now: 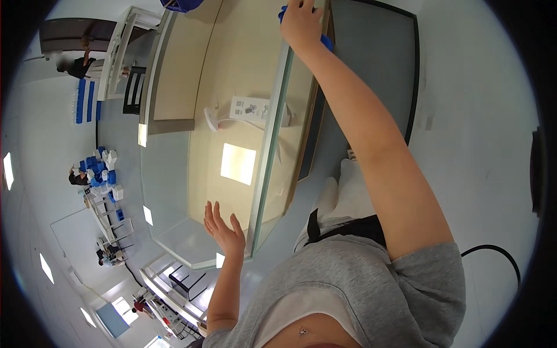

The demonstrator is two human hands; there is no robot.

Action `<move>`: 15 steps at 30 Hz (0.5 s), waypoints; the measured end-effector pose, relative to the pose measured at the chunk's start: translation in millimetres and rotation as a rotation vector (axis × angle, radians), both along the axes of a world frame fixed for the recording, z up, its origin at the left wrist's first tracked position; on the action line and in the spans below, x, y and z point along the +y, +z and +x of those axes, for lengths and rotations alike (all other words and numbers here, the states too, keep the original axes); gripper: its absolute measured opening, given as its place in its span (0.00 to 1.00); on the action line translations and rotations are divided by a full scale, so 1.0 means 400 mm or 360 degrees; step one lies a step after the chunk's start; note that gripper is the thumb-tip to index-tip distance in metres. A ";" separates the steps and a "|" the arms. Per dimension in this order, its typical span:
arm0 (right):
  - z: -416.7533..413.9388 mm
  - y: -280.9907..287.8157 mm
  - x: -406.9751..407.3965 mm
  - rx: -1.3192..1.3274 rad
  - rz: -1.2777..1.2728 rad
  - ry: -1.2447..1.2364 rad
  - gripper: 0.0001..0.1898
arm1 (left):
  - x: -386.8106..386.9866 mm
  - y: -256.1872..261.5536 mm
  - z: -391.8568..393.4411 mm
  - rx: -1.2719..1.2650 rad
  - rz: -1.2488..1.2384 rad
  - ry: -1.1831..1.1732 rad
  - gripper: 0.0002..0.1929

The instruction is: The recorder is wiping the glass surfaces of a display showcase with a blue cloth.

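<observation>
My right hand (pixel 301 26) is at the top of the view, at the framed edge of a glass-topped display counter (pixel 272 126). Its fingers are bent over a blue thing (pixel 326 42), mostly hidden beneath the hand; its kind cannot be told. My left hand (pixel 225 230) is raised by the near corner of the glass, fingers spread, holding nothing. Between the hands, seen through the glass, a white printed box (pixel 250 108) rests on the cream surface beside a small white device (pixel 211 119) with a cord.
A dark blue container (pixel 182 3) is cut off at the top. A grey panel with a black frame (pixel 374 56) stands beyond my right arm. To the left are a black chair (pixel 134 90), blue and white bins (pixel 102 169), white tables (pixel 104 217) and several people farther off.
</observation>
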State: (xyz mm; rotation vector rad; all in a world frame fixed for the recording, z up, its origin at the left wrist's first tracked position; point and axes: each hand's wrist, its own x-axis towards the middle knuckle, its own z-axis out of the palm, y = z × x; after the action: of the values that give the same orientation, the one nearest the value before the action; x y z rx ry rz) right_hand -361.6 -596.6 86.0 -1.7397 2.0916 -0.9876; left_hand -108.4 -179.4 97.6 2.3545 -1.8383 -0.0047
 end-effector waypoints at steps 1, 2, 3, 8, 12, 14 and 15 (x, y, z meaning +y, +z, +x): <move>-0.015 -0.003 -0.036 0.0008 0.0010 0.0001 0.19 | 0.001 -0.003 0.000 0.0007 -0.0002 0.0016 0.26; -0.027 -0.012 -0.075 0.0017 0.0007 0.0015 0.19 | 0.003 -0.006 0.003 0.0026 -0.0023 0.0004 0.26; -0.038 -0.023 -0.115 0.0068 -0.0025 -0.0004 0.19 | 0.003 -0.005 0.004 0.0045 -0.0045 -0.0007 0.26; -0.076 -0.020 -0.225 0.0151 -0.0001 0.0026 0.20 | 0.011 0.005 0.010 0.0092 -0.0079 0.0033 0.23; -0.072 -0.062 -0.247 0.0101 -0.0153 0.0056 0.21 | 0.014 0.007 0.009 0.0026 -0.0084 0.0035 0.23; -0.068 -0.068 -0.243 0.0081 -0.0228 0.0028 0.18 | 0.010 0.009 0.001 0.0043 -0.0092 0.0060 0.24; -0.063 -0.069 -0.241 0.0093 -0.0247 0.0021 0.18 | 0.009 0.010 0.001 0.0045 -0.0087 0.0079 0.24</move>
State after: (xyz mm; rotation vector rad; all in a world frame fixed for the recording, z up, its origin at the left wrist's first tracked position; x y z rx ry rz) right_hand -386.8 -693.0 58.6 -1.8747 2.0853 -1.1357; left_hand -108.1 -175.9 101.6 2.3499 -1.7441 0.0174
